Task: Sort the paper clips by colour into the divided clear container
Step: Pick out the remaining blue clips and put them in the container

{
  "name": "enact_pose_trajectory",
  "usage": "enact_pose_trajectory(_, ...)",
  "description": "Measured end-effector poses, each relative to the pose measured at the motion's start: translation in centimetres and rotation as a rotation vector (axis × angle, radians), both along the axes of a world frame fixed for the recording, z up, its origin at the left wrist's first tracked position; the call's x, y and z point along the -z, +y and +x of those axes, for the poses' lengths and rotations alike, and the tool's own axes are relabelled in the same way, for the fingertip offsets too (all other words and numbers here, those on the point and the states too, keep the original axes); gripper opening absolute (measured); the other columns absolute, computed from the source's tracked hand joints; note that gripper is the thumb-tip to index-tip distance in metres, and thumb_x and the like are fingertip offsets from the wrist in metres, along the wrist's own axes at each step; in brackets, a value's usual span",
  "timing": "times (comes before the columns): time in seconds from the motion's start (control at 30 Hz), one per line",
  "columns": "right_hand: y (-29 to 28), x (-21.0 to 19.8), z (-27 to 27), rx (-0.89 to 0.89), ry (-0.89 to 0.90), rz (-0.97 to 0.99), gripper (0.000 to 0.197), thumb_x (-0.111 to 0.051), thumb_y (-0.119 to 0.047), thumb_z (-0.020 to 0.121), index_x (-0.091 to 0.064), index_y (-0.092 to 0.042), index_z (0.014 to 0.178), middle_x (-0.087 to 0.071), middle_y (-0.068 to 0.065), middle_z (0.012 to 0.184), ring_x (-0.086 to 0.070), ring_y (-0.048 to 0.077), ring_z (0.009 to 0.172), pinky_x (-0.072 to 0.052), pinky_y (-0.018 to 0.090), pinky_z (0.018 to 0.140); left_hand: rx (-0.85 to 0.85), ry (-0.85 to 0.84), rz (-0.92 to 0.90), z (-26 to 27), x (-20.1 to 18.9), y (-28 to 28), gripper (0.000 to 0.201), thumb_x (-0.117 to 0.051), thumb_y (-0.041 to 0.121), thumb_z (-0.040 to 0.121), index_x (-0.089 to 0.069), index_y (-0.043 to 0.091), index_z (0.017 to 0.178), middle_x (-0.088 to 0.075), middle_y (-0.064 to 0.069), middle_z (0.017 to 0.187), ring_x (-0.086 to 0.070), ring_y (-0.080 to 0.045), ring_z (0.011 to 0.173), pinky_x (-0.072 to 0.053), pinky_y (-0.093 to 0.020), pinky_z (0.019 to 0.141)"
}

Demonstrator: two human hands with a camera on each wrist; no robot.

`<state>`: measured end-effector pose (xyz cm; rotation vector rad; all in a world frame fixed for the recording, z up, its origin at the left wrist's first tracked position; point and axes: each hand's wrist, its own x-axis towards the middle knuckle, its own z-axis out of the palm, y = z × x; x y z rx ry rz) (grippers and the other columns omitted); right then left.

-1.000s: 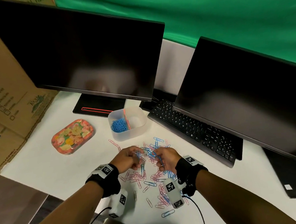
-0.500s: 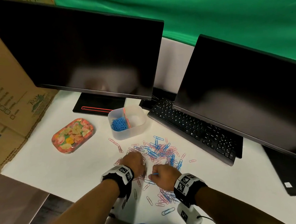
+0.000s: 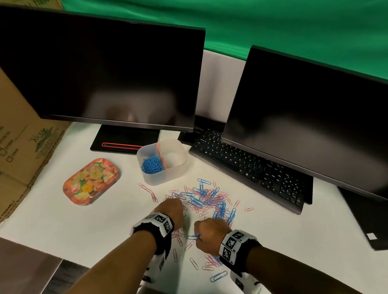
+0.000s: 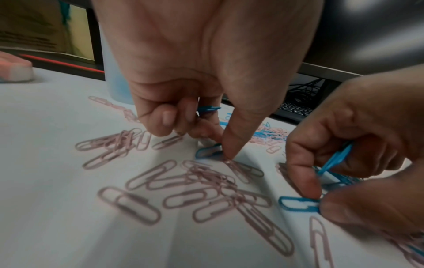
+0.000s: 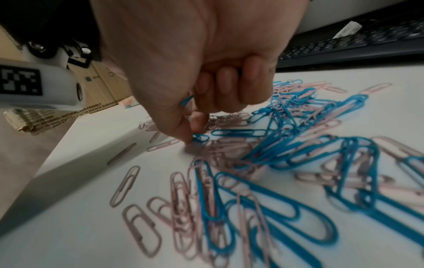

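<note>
**Desk:** While both hands work the scattered pile near the table's front edge, what does each grip hold?

**Photographer:** The left hand (image 4: 183, 76) has blue clips tucked under curled fingers and its thumb tip pressed down on a blue paper clip (image 4: 207, 151) lying flat. The right hand (image 4: 358, 145) pinches another blue clip (image 4: 298, 204) between forefinger and thumb, with more blue wire bunched in its palm.

**Desk:** And the container?

**Photographer:** The clear container (image 3: 167, 177) sits toward the table's back edge; blue clips fill its left compartment, and the right one looks bare.

**Desk:** How will they handle?

**Photographer:** Probably light, springy, slick-coated wire. They lie flat, so nudging one end up and pinching it there seems best. Pink clips (image 4: 195, 183) interlock with blue (image 5: 321, 154), so tangles may lift together.
</note>
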<state>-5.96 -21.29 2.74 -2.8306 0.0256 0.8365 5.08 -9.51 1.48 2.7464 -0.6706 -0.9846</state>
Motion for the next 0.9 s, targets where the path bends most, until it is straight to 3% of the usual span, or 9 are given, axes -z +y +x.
enact_pose_trajectory(0.13,0.0,0.0,0.3,0.016,0.042,0.009,0.027,-0.051,-0.026,0.086,-0.061,-0.012,0.107,-0.068,0.011,0.103,-0.064,0.033,0.094,-0.051,0.036,0.081,-0.072,0.018,-0.174,0.3,-0.4,0.8,0.005,-0.057,0.018,0.076,-0.059,0.021,0.08,-0.067,-0.004,0.101,-0.062,-0.024,0.094,-0.052,-0.032,0.081)
enact_pose_trajectory(0.23,0.2,0.0,0.8,0.001,0.077,-0.013,0.024,-0.05,-0.021,0.087,-0.061,-0.011,0.105,-0.067,0.012,0.102,-0.064,0.034,0.092,-0.048,0.033,0.074,-0.129,0.008,-0.275,0.8,-0.5,1.6,0.015,-0.054,0.016,0.076,-0.051,0.028,0.068,-0.068,-0.002,0.091,-0.062,-0.023,0.087,-0.051,-0.029,0.074)
enact_pose_trajectory(0.47,0.7,-0.5,1.3,-0.087,0.125,-0.062,0.016,-0.053,-0.022,0.084,-0.058,-0.01,0.091,-0.062,0.011,0.088,-0.054,0.03,0.073,-0.041,0.03,0.065,-0.211,0.011,-0.356,1.1,-1.1,2.8,0.007,-0.057,0.02,0.079,-0.063,0.018,0.078,-0.069,-0.001,0.085,-0.062,-0.021,0.081,-0.052,-0.029,0.072)
enact_pose_trajectory(0.57,0.7,-0.5,1.1,-0.107,0.116,-0.057,0.015,-0.052,-0.027,0.084,-0.054,-0.013,0.087,-0.066,0.013,0.095,-0.055,0.031,0.075,-0.04,0.03,0.066,-0.27,0.037,-0.419,1.1,-1.5,3.0,0.007,-0.061,0.017,0.078,-0.061,0.02,0.073,-0.066,0.002,0.078,-0.059,-0.017,0.076,-0.046,-0.023,0.066)
enact_pose_trajectory(0.67,0.2,-0.7,1.2,-0.086,0.066,-0.029,0.024,-0.049,-0.032,0.086,-0.056,-0.011,0.095,-0.066,0.012,0.098,-0.055,0.029,0.077,-0.041,0.03,0.068,-0.376,0.062,-0.515,1.9,-2.4,3.3,0.011,-0.068,0.014,0.078,-0.061,0.021,0.073,-0.064,0.005,0.076,-0.059,-0.015,0.077,-0.041,-0.018,0.065)
enact_pose_trajectory(0.8,-0.2,-0.9,1.4,-0.14,0.006,-0.019,0.029,-0.05,-0.029,0.087,-0.054,-0.014,0.112,-0.065,0.011,0.106,-0.062,0.033,0.094,-0.049,0.036,0.08,-0.493,0.152,-0.634,3.3,-3.4,3.9,0.012,-0.068,0.015,0.082,-0.063,0.026,0.085,-0.07,-0.004,0.08,-0.062,-0.017,0.069,-0.045,-0.024,0.069)
enact_pose_trajectory(0.9,0.2,-0.8,0.9,-0.212,0.043,-0.041,0.025,-0.048,-0.017,0.088,-0.057,-0.011,0.111,-0.066,0.014,0.105,-0.063,0.037,0.093,-0.05,0.04,0.081,-0.586,0.251,-0.717,4.1,-4.2,4.1,0.012,-0.062,0.008,0.087,-0.065,0.016,0.096,-0.067,-0.008,0.081,-0.063,-0.018,0.063,-0.047,-0.025,0.058)
